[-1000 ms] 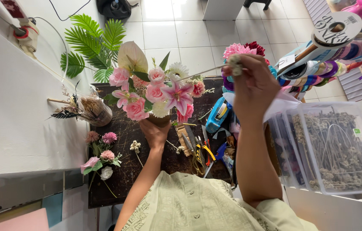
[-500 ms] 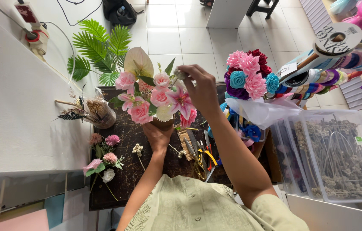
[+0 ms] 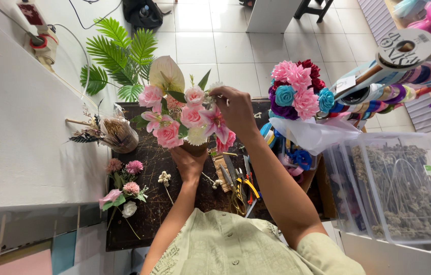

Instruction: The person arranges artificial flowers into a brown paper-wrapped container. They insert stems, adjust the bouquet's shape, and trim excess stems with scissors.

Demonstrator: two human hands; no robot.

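Observation:
My left hand [image 3: 189,162] grips the base of a bouquet [image 3: 184,116] of pink roses, a pink lily, a cream anthurium and white blooms, holding it upright over the dark worktable [image 3: 149,203]. My right hand [image 3: 235,109] is at the bouquet's upper right side, fingers pinched on a small white flower stem [image 3: 214,89] that touches the blooms.
Loose flowers [image 3: 122,191] lie at the table's left. Pliers and scissors [image 3: 241,178] lie beside my left forearm. A second bouquet [image 3: 299,94] in pink, blue and purple stands at right, with ribbon spools [image 3: 404,51] and clear bins [image 3: 404,188]. Green palm leaves [image 3: 118,56] and a dried-stem basket [image 3: 116,133] are at left.
My right hand has come from the ribbon and bouquet area at right over to the held bouquet, bringing a small white flower to its top. The left hand has kept its hold.

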